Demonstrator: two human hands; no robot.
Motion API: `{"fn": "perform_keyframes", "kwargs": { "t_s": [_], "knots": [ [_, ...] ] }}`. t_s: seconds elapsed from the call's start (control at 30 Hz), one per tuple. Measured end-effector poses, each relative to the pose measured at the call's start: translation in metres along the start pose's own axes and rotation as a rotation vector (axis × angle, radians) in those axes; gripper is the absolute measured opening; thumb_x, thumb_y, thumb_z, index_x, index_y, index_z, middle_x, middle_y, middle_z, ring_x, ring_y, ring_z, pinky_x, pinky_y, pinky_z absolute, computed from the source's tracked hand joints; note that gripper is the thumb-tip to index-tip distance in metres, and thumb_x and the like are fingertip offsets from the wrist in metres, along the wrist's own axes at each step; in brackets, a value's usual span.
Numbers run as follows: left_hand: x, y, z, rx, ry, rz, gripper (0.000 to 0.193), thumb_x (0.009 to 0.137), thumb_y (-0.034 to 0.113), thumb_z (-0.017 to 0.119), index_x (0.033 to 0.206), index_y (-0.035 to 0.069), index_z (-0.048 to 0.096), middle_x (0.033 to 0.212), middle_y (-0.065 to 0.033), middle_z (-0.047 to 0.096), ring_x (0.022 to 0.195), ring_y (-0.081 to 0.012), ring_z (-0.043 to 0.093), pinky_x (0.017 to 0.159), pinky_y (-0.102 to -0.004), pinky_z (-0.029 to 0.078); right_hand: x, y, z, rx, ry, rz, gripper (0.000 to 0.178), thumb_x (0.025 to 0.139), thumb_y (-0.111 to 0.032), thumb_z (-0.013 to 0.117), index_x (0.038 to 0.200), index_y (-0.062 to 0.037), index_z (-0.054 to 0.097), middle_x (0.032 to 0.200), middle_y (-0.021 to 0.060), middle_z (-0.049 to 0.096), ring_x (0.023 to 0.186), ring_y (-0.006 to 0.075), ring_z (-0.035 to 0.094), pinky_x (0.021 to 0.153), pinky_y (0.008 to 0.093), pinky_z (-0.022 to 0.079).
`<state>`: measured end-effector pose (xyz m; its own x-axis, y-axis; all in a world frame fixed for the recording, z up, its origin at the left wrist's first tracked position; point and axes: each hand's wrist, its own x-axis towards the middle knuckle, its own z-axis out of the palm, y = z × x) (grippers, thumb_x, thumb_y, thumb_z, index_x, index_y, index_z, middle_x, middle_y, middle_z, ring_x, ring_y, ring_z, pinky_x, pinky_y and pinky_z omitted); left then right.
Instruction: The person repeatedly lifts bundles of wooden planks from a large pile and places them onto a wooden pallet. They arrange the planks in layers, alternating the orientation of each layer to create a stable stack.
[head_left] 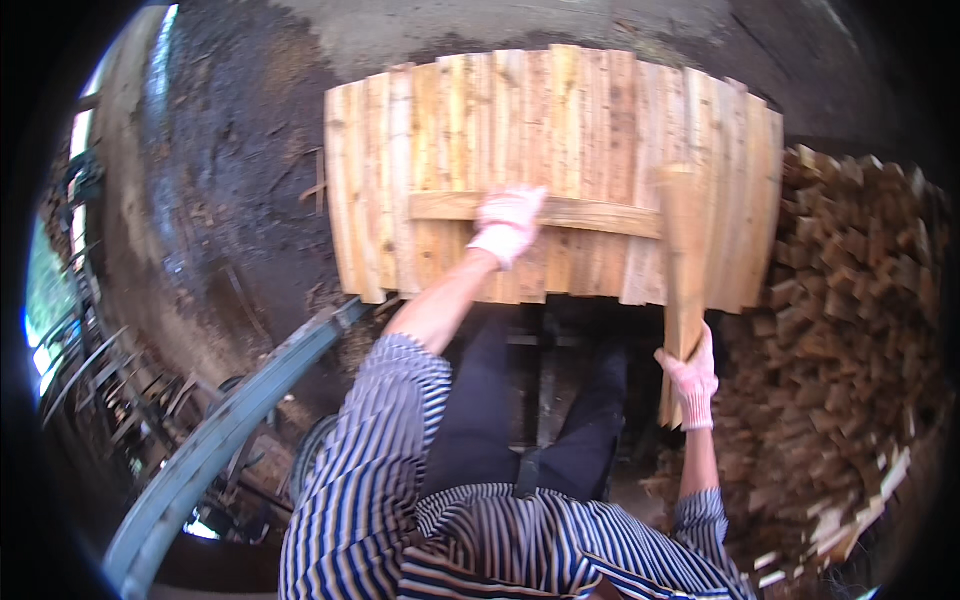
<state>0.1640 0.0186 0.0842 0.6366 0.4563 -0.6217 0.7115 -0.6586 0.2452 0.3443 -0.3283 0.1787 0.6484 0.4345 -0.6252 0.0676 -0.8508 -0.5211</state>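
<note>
My left hand [508, 222], in a pale pink-and-white glove, is closed on a wooden slat [600, 216]. That slat lies crosswise over a broad row of upright-pointing boards [560, 120] set side by side. To the right, my right hand [692, 378], gloved the same way, grips a wooden board [684, 260] near its close end. This board points away from me over the right part of the row and is smeared by motion. Another board end shows below it beside my hand. The fingertips of my left hand are blurred.
A large heap of short wood pieces [840, 290] fills the right side. At the left, a blue-grey metal beam [230, 420] slants up to the row's near left corner. Metal frames and scrap [110, 390] stand further left. Dark, stained ground [240, 170] lies beyond.
</note>
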Motion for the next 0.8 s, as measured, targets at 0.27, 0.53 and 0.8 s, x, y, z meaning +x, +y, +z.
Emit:
{"fn": "perform_keyframes", "kwargs": {
  "t_s": [0.27, 0.53, 0.8],
  "knots": [
    [-0.12, -0.132, 0.006, 0.114, 0.045, -0.129, 0.067, 0.085, 0.024, 0.073, 0.146, 0.022, 0.047, 0.137, -0.0123, 0.055, 0.133, -0.0335, 0.048, 0.116, -0.0505, 0.032, 0.107, -0.005, -0.094, -1.003, -0.062, -0.611, 0.031, 0.087, -0.014, 0.066, 0.117, -0.0222, 0.064, 0.105, 0.0123, 0.06, 0.104, 0.0333, 0.059, 0.085, 0.0461, 0.049],
    [-0.101, -0.139, 0.06, 0.118, 0.081, -0.149, 0.068, 0.083, 0.024, 0.074, 0.145, 0.019, 0.047, 0.135, -0.0153, 0.054, 0.133, -0.0357, 0.046, 0.118, -0.0489, 0.03, 0.18, 0.001, -0.029, -1.091, -0.103, -0.559, 0.034, 0.088, -0.011, 0.055, 0.12, -0.0219, 0.061, 0.108, 0.0151, 0.06, 0.107, 0.035, 0.059, 0.094, 0.0468, 0.044],
    [-0.119, -0.147, 0.08, 0.123, 0.193, -0.119, 0.064, 0.087, 0.021, 0.072, 0.145, 0.014, 0.046, 0.134, -0.0237, 0.051, 0.124, -0.0426, 0.05, 0.107, -0.0499, 0.041, 0.183, 0.007, -0.027, -0.88, 0.038, -0.66, 0.015, 0.088, -0.022, 0.057, 0.099, -0.0215, 0.067, 0.092, 0.0108, 0.064, 0.093, 0.033, 0.063, 0.083, 0.0495, 0.047]
  ]
}}
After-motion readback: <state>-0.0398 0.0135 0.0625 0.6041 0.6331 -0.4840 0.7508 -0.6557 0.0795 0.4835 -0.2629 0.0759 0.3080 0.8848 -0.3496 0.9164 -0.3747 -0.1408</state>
